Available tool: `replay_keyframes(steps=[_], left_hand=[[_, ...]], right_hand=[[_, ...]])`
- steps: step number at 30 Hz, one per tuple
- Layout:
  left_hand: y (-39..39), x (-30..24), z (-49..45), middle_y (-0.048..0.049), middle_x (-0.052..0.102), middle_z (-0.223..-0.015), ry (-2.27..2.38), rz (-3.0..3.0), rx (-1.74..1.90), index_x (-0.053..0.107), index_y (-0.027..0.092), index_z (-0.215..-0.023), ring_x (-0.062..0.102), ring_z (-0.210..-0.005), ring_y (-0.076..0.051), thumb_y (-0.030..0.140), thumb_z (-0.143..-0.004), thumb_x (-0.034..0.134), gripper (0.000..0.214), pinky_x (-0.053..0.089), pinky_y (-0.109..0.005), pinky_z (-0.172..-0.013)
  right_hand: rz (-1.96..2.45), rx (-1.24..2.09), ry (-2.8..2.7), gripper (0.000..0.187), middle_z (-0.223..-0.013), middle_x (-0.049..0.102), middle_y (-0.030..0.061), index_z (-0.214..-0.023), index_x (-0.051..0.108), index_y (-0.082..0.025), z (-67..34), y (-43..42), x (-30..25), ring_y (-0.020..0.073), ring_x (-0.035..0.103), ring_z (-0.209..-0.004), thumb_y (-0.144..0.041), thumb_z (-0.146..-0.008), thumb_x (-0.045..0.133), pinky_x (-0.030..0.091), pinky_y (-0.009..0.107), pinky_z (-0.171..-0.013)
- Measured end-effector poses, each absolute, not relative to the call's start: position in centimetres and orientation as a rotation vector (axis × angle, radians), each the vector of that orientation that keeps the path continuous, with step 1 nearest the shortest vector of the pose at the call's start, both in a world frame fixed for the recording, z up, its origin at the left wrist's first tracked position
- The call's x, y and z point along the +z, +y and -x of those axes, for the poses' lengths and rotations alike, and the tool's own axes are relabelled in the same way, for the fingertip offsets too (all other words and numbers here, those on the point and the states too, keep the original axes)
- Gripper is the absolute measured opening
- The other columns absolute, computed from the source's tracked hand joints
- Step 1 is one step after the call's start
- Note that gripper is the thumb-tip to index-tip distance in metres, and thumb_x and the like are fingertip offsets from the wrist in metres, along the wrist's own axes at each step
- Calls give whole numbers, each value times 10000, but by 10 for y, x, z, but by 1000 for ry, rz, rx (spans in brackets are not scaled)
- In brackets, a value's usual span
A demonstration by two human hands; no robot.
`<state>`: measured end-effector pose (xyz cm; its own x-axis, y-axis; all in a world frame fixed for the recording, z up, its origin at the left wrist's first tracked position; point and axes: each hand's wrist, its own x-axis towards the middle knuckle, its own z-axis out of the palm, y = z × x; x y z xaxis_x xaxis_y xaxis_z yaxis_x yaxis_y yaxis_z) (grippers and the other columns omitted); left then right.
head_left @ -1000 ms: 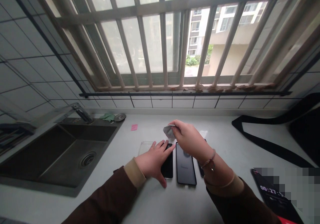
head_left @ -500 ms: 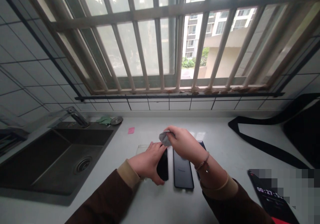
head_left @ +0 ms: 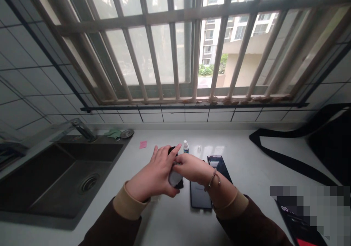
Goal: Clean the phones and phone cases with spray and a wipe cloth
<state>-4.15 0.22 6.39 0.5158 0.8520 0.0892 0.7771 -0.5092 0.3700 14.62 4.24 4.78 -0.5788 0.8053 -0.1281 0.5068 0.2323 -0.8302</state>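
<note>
My left hand (head_left: 152,174) grips a black phone (head_left: 181,185) by its edges, with the thumb at the near end and fingers along the far side. A pale grey cloth (head_left: 174,179) lies against the phone's face, pinched in the fingers of my right hand (head_left: 192,168). Under my right wrist, a dark phone (head_left: 200,198) lies flat on the counter. Another dark phone (head_left: 219,166) rests just right of it, partly covered by my forearm. Beyond my hands stands a small white-capped bottle (head_left: 185,146), with a small clear cap (head_left: 199,149) near it.
A dark sink (head_left: 63,180) with a faucet (head_left: 85,129) is set into the counter at left. A pink paper slip (head_left: 143,144) lies near the back. At right are a black strap (head_left: 285,161) and a phone with a timer (head_left: 294,220). The barred window (head_left: 175,55) stands behind.
My right hand has come down and left, bringing the cloth onto the phone. My left hand has lifted and turned the phone slightly. The bottle and clear cap have come into view.
</note>
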Motion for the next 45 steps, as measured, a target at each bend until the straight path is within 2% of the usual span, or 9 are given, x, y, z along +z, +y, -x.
replay_keyframes(steps=[6,9,11,15,22,26,31,39,45], left_hand=[[-1,63,51,-159,268,-1730,1266,-1987,833,240,316,-1672,220,-1601,-404,509,-641,959,1272,165,-607,-1298],[4,60,38,-203,459,-1625,1172,-1229,1329,380,211,-1607,397,-1536,-365,697,-910,652,892,261,-549,-1282],[7,58,21,-226,610,-1482,897,-777,1334,514,145,-1513,551,-1414,-394,758,-967,476,821,387,-561,-1214],[12,49,-2,-220,726,-1310,654,-441,1194,561,87,-1483,700,-1232,-364,539,-1067,450,625,506,-528,-1124],[18,21,11,-219,773,-1166,686,-235,1263,621,50,-1393,769,-1063,-332,427,-1076,452,521,591,-502,-1009],[17,16,11,-213,774,-1115,711,-189,1302,653,53,-1296,771,-1033,-311,461,-1074,463,502,571,-519,-1036],[9,9,-1,-223,774,-1108,681,-248,1146,674,52,-1266,774,-994,-308,511,-1049,521,530,548,-509,-1066],[6,4,-5,-176,742,-1296,609,-228,1114,618,133,-1436,688,-1254,-338,500,-1044,547,542,480,-487,-1154],[6,11,-1,-153,776,-1184,627,-191,1248,682,126,-1312,745,-1131,-273,435,-1080,480,436,512,-426,-1127]], right_hand=[[1198,1377,-2036,239,-799,739,17,-929,803,-182,-156,39,66,145,581,-684,-218,-892,569,405,249,-614],[1043,1567,-1852,241,-879,762,27,-1015,812,-176,-164,38,76,155,630,-772,-247,-913,606,467,251,-721],[931,1681,-1759,240,-913,761,37,-1022,811,-164,-165,37,77,157,646,-809,-264,-927,615,488,258,-773],[991,1621,-1749,211,-893,742,33,-968,807,-159,-157,37,69,150,640,-800,-245,-925,619,481,245,-758],[1183,1496,-1894,219,-856,746,28,-980,780,-173,-151,38,65,149,652,-761,-179,-927,568,461,227,-681],[1430,834,-1960,239,-906,765,54,-949,761,-195,-174,41,82,191,677,-827,-205,-973,524,458,264,-704],[1425,199,-1992,302,-1109,790,107,-1215,708,-170,-174,45,79,229,722,-1027,-158,-1052,454,445,387,-1093],[1114,223,-2539,440,-1443,648,235,-1425,611,-45,-123,37,37,282,625,-1366,-41,-994,517,472,365,-1172],[1047,188,-2566,511,-1507,588,243,-1463,600,-41,-122,21,48,306,571,-1423,-7,-957,536,453,410,-1212]])
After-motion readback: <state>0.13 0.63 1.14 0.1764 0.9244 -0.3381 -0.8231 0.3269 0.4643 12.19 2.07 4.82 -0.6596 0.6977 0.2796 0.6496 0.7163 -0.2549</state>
